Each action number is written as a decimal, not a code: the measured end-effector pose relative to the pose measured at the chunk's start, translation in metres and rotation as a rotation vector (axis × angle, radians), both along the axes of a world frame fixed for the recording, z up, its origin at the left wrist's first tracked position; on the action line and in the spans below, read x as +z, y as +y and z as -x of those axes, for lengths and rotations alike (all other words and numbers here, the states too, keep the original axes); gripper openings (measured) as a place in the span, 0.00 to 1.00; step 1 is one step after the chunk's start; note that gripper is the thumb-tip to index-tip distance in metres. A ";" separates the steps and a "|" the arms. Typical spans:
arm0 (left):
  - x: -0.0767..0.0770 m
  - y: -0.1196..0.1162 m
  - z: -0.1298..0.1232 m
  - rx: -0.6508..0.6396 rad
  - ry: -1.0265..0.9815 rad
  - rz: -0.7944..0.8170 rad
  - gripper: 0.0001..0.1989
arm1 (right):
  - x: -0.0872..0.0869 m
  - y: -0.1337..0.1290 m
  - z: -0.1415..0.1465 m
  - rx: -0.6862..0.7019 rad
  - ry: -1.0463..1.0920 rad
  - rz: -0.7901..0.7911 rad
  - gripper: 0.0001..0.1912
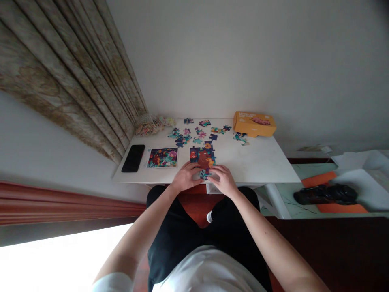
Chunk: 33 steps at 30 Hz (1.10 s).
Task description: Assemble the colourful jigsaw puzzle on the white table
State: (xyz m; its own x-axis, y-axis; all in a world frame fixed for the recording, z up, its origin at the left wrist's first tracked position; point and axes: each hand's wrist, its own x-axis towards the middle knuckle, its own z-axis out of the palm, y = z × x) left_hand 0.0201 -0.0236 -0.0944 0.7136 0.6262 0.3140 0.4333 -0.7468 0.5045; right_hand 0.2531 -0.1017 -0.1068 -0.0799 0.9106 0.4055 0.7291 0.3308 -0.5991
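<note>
my left hand and right hand together at near edge of puzzle, piece between them, can't tell if gripped

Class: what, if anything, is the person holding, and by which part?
The left hand and right hand meet over a teal piece at the jigsaw's near edge; whether it is held cannot be told.

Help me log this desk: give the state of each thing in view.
jigsaw puzzle, partly built, lying flat
left hand, resting on the jigsaw puzzle's near edge
right hand, resting on the jigsaw puzzle's near edge
loose puzzle pieces, scattered on the white desk
orange box, closed
black phone, lying flat, screen dark
picture card, lying flat beside the phone
plastic bag, crumpled at the desk's far corner
curtain, hanging in folds
</note>
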 end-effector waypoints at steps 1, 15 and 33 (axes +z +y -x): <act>0.000 0.000 0.000 -0.001 -0.005 0.004 0.21 | -0.001 -0.001 0.000 -0.003 -0.025 0.004 0.13; -0.001 0.000 -0.001 0.003 -0.040 -0.007 0.19 | -0.004 -0.004 0.004 -0.023 -0.165 0.009 0.12; -0.006 -0.003 0.001 -0.009 -0.013 -0.122 0.18 | 0.000 -0.005 0.006 -0.022 -0.225 0.011 0.14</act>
